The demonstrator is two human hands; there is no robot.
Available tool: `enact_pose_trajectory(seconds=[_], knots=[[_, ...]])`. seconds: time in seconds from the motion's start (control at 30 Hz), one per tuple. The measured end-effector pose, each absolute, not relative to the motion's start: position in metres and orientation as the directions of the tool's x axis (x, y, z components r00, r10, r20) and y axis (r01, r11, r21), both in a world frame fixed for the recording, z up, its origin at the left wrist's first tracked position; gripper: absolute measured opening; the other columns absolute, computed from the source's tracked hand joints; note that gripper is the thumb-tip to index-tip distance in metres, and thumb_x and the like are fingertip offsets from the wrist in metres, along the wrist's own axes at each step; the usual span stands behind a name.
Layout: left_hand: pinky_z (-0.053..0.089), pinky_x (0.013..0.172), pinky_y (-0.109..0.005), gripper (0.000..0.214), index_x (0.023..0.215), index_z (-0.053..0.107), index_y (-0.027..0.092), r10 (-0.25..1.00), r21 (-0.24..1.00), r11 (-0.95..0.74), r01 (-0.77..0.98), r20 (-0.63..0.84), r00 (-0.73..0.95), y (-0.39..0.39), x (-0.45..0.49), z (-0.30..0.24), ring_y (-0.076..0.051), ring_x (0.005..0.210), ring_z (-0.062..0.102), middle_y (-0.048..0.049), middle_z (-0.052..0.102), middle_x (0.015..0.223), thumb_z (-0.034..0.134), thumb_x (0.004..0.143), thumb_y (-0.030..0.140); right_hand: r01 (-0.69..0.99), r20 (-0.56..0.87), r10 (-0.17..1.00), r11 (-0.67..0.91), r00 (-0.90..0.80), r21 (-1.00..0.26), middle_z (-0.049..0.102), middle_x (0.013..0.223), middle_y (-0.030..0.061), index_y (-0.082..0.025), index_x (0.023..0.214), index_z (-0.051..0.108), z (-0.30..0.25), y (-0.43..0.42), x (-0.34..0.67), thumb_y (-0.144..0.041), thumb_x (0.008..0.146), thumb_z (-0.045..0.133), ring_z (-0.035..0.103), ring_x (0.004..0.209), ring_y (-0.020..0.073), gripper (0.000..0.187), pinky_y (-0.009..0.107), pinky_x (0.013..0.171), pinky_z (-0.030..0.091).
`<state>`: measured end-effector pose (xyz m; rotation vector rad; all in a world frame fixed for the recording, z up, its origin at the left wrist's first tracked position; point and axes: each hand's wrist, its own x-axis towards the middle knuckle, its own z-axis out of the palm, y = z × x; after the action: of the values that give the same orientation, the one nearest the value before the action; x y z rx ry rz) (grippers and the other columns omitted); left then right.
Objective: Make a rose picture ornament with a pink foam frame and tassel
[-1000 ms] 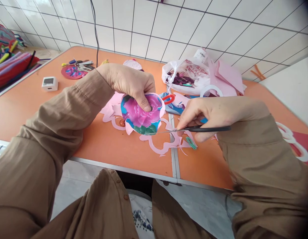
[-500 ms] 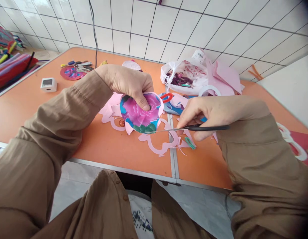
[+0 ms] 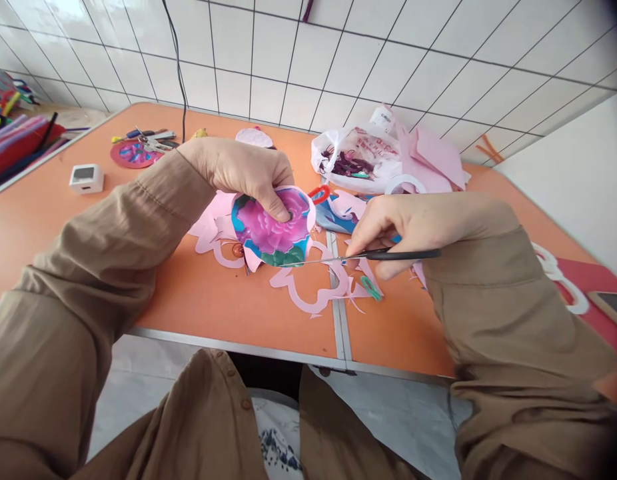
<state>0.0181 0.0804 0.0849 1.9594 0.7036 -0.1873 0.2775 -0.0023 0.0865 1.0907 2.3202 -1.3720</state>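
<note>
Pinched under the thumb of my left hand (image 3: 253, 172) is a rounded flower-print piece (image 3: 268, 230), magenta with blue and green and a pale rim. My left fingers behind it are hidden. My right hand (image 3: 418, 223) is closed around a pair of scissors (image 3: 406, 255) with black handles. Their thin blades point left and lie along the lower edge of the print piece. Whether the blades are apart I cannot tell. Beneath both hands lie pink cut-out scraps (image 3: 313, 307) and a green clip-like loop (image 3: 371, 288). A red loop (image 3: 319, 194) shows beside the piece.
An orange folding table (image 3: 228, 310) carries a plastic bag (image 3: 358, 157) with dark strands, pink sheets (image 3: 433, 160), a small white box (image 3: 86, 179) and keys (image 3: 151, 141) on a round print. Colourful pipe cleaners (image 3: 18, 147) lie far left. Behind stands a tiled wall.
The whole view has shifted slightly, so table and hands appear a little further left. Both hands keep their hold, and the blades stay at the print's lower edge.
</note>
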Motion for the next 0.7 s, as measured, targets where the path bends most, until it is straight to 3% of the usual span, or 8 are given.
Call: enact_pose_trajectory(seconds=[0.1, 0.2, 0.33, 0.47, 0.57, 0.7], knots=[[0.054, 0.086, -0.038, 0.04, 0.086, 0.08, 0.008, 0.414, 0.774, -0.29, 0.563, -0.429, 0.803, 0.0779, 0.0186, 0.0869, -0.019, 0.075, 0.066, -0.0047, 0.073, 0.071, 0.091, 0.065, 0.041, 0.634, -0.478, 0.442, 0.335, -0.759, -0.698, 0.05, 0.062, -0.0037, -0.01, 0.086, 0.08, 0.0874, -0.0002, 0.2776, -0.039, 0.078, 0.08, 0.04, 0.058, 0.0071, 0.03, 0.022, 0.051, 0.033], [0.054, 0.081, -0.036, 0.033, 0.076, 0.08, 0.012, 0.404, 0.792, -0.284, 0.541, -0.413, 0.816, 0.0788, 0.0186, 0.086, -0.02, 0.072, 0.067, -0.0059, 0.073, 0.069, 0.092, 0.061, 0.038, 0.592, -0.446, 0.408, 0.377, -0.796, -0.712, 0.053, 0.063, -0.0032, -0.008, 0.09, 0.082, 0.0874, 0.0029, 0.2785, -0.041, 0.077, 0.084, 0.04, 0.058, 0.007, 0.035, 0.022, 0.051, 0.034], [0.052, 0.071, -0.03, 0.024, 0.071, 0.08, 0.014, 0.387, 0.817, -0.29, 0.498, -0.376, 0.842, 0.0807, 0.0185, 0.0834, -0.017, 0.064, 0.065, -0.004, 0.071, 0.064, 0.09, 0.063, 0.035, 0.633, -0.488, 0.429, 0.32, -0.76, -0.705, 0.063, 0.069, 0.0005, -0.005, 0.104, 0.083, 0.0867, 0.0043, 0.2811, -0.043, 0.077, 0.084, 0.048, 0.061, 0.009, 0.046, 0.022, 0.054, 0.039], [0.049, 0.061, -0.028, 0.023, 0.065, 0.077, 0.015, 0.398, 0.831, -0.266, 0.489, -0.368, 0.84, 0.0806, 0.0185, 0.0817, -0.016, 0.057, 0.063, -0.0037, 0.071, 0.062, 0.091, 0.06, 0.032, 0.652, -0.499, 0.441, 0.33, -0.746, -0.682, 0.058, 0.065, -0.0014, -0.004, 0.105, 0.083, 0.0877, 0.0032, 0.2815, -0.045, 0.078, 0.082, 0.043, 0.059, 0.0084, 0.049, 0.023, 0.052, 0.035], [0.053, 0.068, -0.032, 0.023, 0.067, 0.079, 0.016, 0.411, 0.834, -0.255, 0.489, -0.365, 0.836, 0.0807, 0.0177, 0.0813, -0.018, 0.062, 0.066, -0.0039, 0.07, 0.062, 0.092, 0.06, 0.034, 0.635, -0.465, 0.456, 0.355, -0.759, -0.687, 0.056, 0.062, -0.0024, -0.005, 0.098, 0.083, 0.0903, 0.0015, 0.2809, -0.044, 0.076, 0.083, 0.041, 0.057, 0.008, 0.045, 0.024, 0.051, 0.033], [0.056, 0.078, -0.038, 0.027, 0.069, 0.078, 0.014, 0.438, 0.839, -0.239, 0.489, -0.356, 0.825, 0.0803, 0.016, 0.082, -0.017, 0.062, 0.064, -0.0026, 0.068, 0.059, 0.092, 0.064, 0.038, 0.661, -0.473, 0.499, 0.318, -0.727, -0.68, 0.065, 0.07, 0.0013, -0.006, 0.099, 0.081, 0.0952, -0.0004, 0.2828, -0.042, 0.076, 0.083, 0.048, 0.06, 0.0091, 0.043, 0.023, 0.052, 0.037]])
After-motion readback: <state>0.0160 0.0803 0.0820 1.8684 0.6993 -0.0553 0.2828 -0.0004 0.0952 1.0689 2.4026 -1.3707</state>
